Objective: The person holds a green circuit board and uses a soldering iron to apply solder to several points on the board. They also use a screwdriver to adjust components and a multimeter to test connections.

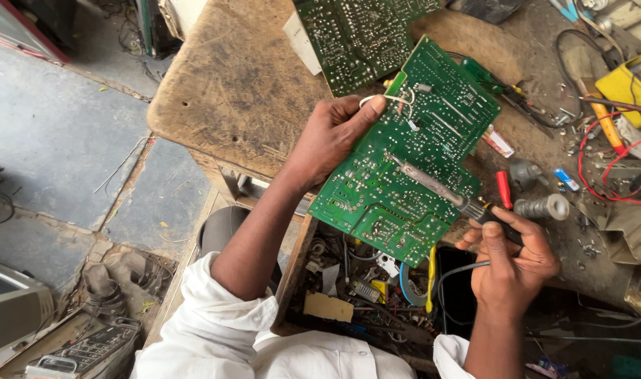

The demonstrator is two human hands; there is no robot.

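Left hand (pixel 331 137) closed on the green circuit board (pixel 412 151), tilted above the workbench's (pixel 236 84) near edge. Right hand (pixel 513 256) wrapped around the soldering iron (pixel 440 186), tip touching mid-board. Looks mid-soldering; how many joints remain, can't tell

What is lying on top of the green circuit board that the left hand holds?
On the green circuit board the metal tip of the soldering iron, held by the right hand, rests. The left hand thumb presses white wires there. The board's underside is hidden.
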